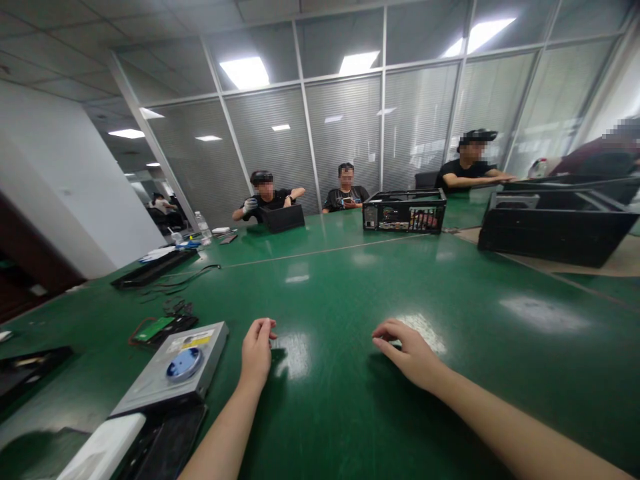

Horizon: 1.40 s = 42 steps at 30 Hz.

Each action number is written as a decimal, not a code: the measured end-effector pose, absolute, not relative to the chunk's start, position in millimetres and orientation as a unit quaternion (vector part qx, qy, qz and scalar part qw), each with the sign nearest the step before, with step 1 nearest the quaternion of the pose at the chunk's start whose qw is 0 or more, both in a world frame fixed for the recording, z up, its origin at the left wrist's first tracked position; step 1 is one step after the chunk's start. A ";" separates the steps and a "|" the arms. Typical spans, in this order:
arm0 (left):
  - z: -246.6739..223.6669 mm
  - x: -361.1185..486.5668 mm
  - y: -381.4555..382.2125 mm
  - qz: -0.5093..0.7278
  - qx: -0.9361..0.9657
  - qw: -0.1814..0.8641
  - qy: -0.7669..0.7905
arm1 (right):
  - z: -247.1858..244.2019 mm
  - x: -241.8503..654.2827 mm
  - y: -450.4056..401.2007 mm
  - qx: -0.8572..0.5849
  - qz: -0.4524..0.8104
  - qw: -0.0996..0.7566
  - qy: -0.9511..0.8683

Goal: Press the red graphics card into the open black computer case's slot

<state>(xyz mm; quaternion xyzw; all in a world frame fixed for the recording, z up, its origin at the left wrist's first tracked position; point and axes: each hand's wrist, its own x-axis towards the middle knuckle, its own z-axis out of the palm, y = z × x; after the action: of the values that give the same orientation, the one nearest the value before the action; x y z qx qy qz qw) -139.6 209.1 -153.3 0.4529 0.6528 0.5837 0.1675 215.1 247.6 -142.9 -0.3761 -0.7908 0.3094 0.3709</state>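
Observation:
Over the green table (pixel 320 280), my left hand (pixel 259 337) is loosely curved, its fingertips a little apart, with nothing seen in it. To its left lies a silver optical drive (pixel 145 380) with a blue round tape roll (pixel 185 364) on top. My right hand (pixel 403 341) is across from it, palm turned inward, thumb and fingers bent with a small gap and no object visible between them. Bare tabletop separates the two hands, and neither touches an object.
A green circuit board (pixel 154 329), a white box (pixel 103 448) and a black panel (pixel 155 268) lie left. An open computer case (pixel 404 213) stands at the back, a black case (pixel 555 230) at right. People sit across the table; one has a gloved hand (pixel 249 205). A bottle (pixel 203 228) stands back left.

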 end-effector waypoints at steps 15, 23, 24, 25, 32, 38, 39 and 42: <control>-158.4 -146.7 211.5 0.570 0.456 0.166 0.662 | -138.6 213.0 245.2 -0.380 0.318 0.366 -0.788; -152.6 -139.7 210.7 0.560 0.465 0.164 0.666 | -140.9 212.9 247.4 -0.382 0.318 0.368 -0.786; -152.3 -138.9 210.7 0.557 0.467 0.167 0.667 | -140.9 212.8 247.5 -0.382 0.319 0.368 -0.786; -152.1 -138.3 210.6 0.554 0.469 0.169 0.667 | -141.0 212.9 247.6 -0.381 0.320 0.368 -0.786; -153.1 -137.9 209.6 0.553 0.469 0.179 0.665 | -143.7 214.1 248.6 -0.377 0.321 0.366 -0.788; -154.7 -136.5 209.9 0.553 0.473 0.180 0.661 | -145.6 215.2 247.8 -0.372 0.322 0.360 -0.793; -154.2 -135.8 209.6 0.555 0.473 0.181 0.659 | -145.7 215.5 247.7 -0.373 0.321 0.358 -0.793; -151.7 -133.2 208.2 0.561 0.473 0.183 0.654 | -145.9 216.2 247.7 -0.374 0.324 0.355 -0.793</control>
<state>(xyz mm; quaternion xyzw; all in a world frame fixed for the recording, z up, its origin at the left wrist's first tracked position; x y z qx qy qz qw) -133.2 208.2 -151.7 0.4734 0.6536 0.5613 0.1835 216.2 247.7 -145.9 -0.3743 -0.7930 0.3241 0.3549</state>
